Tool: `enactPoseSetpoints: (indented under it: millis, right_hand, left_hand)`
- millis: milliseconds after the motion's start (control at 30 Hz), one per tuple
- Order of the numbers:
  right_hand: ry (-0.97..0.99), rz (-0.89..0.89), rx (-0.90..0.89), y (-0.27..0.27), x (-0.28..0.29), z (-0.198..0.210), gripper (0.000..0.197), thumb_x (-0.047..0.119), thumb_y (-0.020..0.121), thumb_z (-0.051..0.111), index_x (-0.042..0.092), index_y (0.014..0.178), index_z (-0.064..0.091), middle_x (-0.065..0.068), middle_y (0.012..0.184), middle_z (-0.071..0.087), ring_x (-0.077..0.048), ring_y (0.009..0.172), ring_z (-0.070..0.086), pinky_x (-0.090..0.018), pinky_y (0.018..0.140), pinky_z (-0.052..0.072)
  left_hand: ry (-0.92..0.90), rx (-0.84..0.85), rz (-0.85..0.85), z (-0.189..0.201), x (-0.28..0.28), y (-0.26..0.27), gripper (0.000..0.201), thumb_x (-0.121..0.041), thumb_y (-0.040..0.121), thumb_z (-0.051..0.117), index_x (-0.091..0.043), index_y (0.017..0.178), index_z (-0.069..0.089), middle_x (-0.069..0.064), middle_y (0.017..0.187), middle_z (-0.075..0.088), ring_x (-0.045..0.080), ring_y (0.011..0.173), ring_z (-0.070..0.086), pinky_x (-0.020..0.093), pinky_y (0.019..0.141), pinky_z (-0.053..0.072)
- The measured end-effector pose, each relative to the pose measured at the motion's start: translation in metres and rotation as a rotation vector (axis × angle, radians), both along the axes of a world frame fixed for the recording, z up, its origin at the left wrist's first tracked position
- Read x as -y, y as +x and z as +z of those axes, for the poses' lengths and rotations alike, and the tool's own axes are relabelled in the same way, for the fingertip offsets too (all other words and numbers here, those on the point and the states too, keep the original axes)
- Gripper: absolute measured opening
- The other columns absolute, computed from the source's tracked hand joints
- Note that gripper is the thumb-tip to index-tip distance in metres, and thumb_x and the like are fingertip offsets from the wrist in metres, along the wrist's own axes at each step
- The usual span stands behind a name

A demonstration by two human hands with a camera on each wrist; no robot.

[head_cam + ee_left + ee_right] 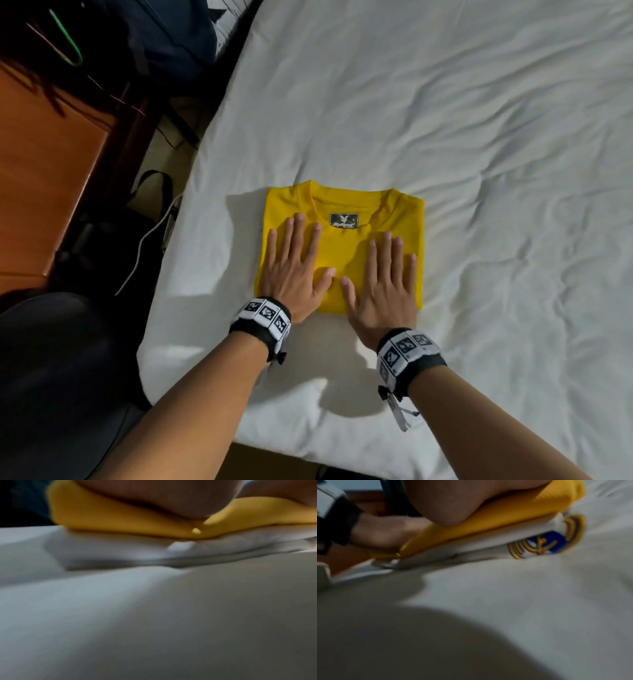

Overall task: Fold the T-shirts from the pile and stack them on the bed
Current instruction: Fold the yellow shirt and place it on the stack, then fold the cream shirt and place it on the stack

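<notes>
A folded yellow T-shirt (346, 209) lies on the white bed (479, 137), collar and black neck label facing away from me. My left hand (294, 263) presses flat on its left half, fingers straight and spread. Beside it, my right hand (387, 281) presses flat on the right half. In the right wrist view the yellow T-shirt (488, 524) rests on a folded white T-shirt (471, 545) with a blue and gold crest (546, 542). The left wrist view shows the yellow T-shirt (120, 520) over white folded cloth (154, 550).
The bed's left edge (191, 192) drops to a dark floor with a white cable (147, 240) and a black bag (150, 195). An orange wooden surface (41, 164) stands at far left. Dark clothing (171, 27) lies at the top left.
</notes>
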State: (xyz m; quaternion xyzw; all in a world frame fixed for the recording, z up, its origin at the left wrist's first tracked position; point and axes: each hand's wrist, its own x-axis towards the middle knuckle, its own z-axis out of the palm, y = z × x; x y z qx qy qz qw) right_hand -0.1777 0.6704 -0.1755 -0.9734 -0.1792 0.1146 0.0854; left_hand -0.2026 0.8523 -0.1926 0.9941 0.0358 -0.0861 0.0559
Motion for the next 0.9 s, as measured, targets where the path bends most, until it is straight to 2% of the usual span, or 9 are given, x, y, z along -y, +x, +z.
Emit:
enactPoseSetpoints:
  millis: [200,333,400,467,533,600,667,767,900]
  right_hand:
    - [-0.083,0.041,-0.07,0.009,0.032,-0.016,0.087,0.072,0.099,0.012,0.013,0.162,-0.003,-0.01,0.169,-0.01,-0.027,0.155,-0.014,-0.052,0.126,-0.001]
    - [-0.111,0.044,-0.198,0.015,0.043,0.01,0.084,0.07,0.098,-0.003,0.016,0.161,-0.012,-0.005,0.167,-0.021,-0.023,0.154,-0.022,-0.048,0.126,-0.006]
    - [-0.099,0.01,-0.267,0.017,0.052,0.038,0.082,0.066,0.097,-0.005,0.016,0.162,-0.005,-0.005,0.167,-0.02,-0.023,0.154,-0.019,-0.046,0.126,-0.007]
    - [-0.087,-0.019,-0.285,0.018,0.067,0.073,0.078,0.063,0.1,0.003,0.018,0.162,0.008,-0.005,0.17,-0.009,-0.023,0.156,-0.012,-0.045,0.127,-0.004]
    - [-0.1,-0.037,-0.277,0.02,0.087,0.11,0.065,0.055,0.105,0.017,0.02,0.159,0.023,-0.005,0.17,0.004,-0.024,0.157,-0.002,-0.045,0.127,0.003]
    - [-0.098,-0.08,-0.24,0.025,0.111,0.148,0.053,0.046,0.106,0.03,0.021,0.153,0.036,-0.005,0.167,0.021,-0.024,0.154,0.015,-0.042,0.125,0.013]
    - [-0.089,-0.149,-0.197,0.031,0.138,0.185,0.046,0.04,0.104,0.038,0.02,0.145,0.047,-0.004,0.157,0.04,-0.024,0.144,0.035,-0.04,0.118,0.028]
    - [-0.053,-0.267,-0.163,0.041,0.182,0.235,0.041,0.035,0.101,0.042,0.019,0.137,0.054,-0.003,0.141,0.054,-0.026,0.126,0.05,-0.04,0.102,0.042]
    - [-0.027,-0.362,-0.137,0.049,0.247,0.29,0.039,0.036,0.102,0.041,0.02,0.134,0.056,-0.003,0.133,0.059,-0.026,0.119,0.056,-0.04,0.095,0.045]
  left_hand:
    - [-0.022,-0.016,0.135,-0.009,-0.028,-0.014,0.085,-0.07,0.099,0.012,-0.017,0.163,-0.005,0.011,0.17,-0.013,0.03,0.157,-0.01,0.064,0.123,0.0]
    - [0.03,-0.174,0.211,0.018,-0.025,-0.009,0.083,-0.069,0.098,0.001,-0.017,0.162,-0.012,0.013,0.168,-0.02,0.033,0.155,-0.017,0.067,0.12,-0.004]
    - [-0.004,-0.213,0.201,0.047,-0.006,-0.001,0.078,-0.064,0.102,0.011,-0.019,0.162,-0.012,0.013,0.167,-0.023,0.035,0.154,-0.02,0.067,0.12,-0.006]
    - [-0.03,-0.246,0.126,0.083,0.023,0.01,0.074,-0.055,0.105,0.028,-0.022,0.163,-0.004,0.013,0.169,-0.019,0.036,0.155,-0.017,0.065,0.122,-0.004]
    - [-0.063,-0.276,0.045,0.122,0.057,0.026,0.067,-0.047,0.106,0.036,-0.023,0.163,0.01,0.013,0.171,-0.006,0.036,0.156,-0.008,0.062,0.123,0.004]
    - [-0.091,-0.289,-0.041,0.162,0.093,0.045,0.056,-0.042,0.106,0.038,-0.023,0.157,0.027,0.013,0.168,0.014,0.036,0.155,0.01,0.06,0.121,0.015]
    - [-0.089,-0.275,-0.151,0.202,0.128,0.063,0.046,-0.037,0.105,0.038,-0.021,0.148,0.041,0.012,0.156,0.036,0.036,0.144,0.031,0.055,0.113,0.03]
    - [-0.116,-0.278,-0.273,0.258,0.178,0.087,0.042,-0.035,0.104,0.036,-0.019,0.142,0.046,0.01,0.143,0.049,0.035,0.131,0.046,0.049,0.106,0.037]
    - [-0.108,-0.326,-0.387,0.315,0.248,0.113,0.044,-0.037,0.105,0.035,-0.019,0.144,0.045,0.01,0.145,0.051,0.034,0.127,0.053,0.044,0.102,0.042]
